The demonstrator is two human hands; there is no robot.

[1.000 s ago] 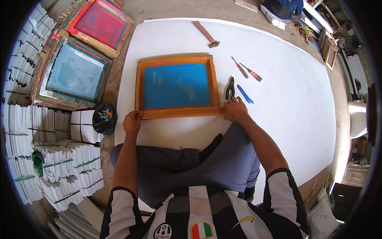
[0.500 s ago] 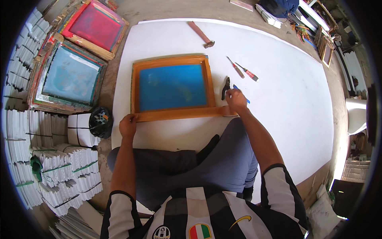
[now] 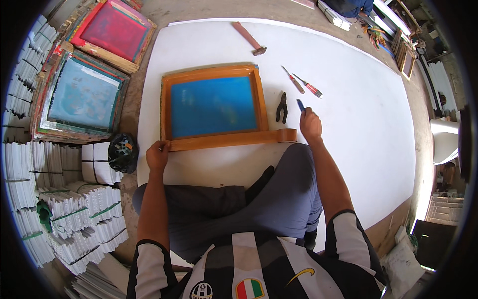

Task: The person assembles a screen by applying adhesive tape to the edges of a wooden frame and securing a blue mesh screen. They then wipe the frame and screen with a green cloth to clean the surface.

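A wooden-framed printing screen [image 3: 213, 107] with blue mesh lies flat on a white sheet, brown tape covering its frame. Along its near side runs a strip of brown tape [image 3: 224, 140], still joined to the tape roll [image 3: 287, 135] at the right corner. My left hand [image 3: 157, 154] pinches the strip's free end at the near left corner. To the right of the roll, my right hand [image 3: 310, 124] is closed around a slim blue utility knife [image 3: 300, 105], its tip pointing away from me. Black-handled pliers [image 3: 282, 107] lie just left of that hand.
A hammer [image 3: 249, 38] and two screwdrivers [image 3: 308, 85] lie beyond the screen on the white sheet [image 3: 363, 139]. On the left are more framed screens [image 3: 84, 94], a black bag-lined bin [image 3: 123, 153] and bundled white stacks [image 3: 82, 214]. My bent legs [image 3: 239, 209] border the near side.
My right hand has lifted the blue knife off the sheet and shifted slightly right, uncovering the pliers and tape roll. My left hand keeps its hold at the tape's end.
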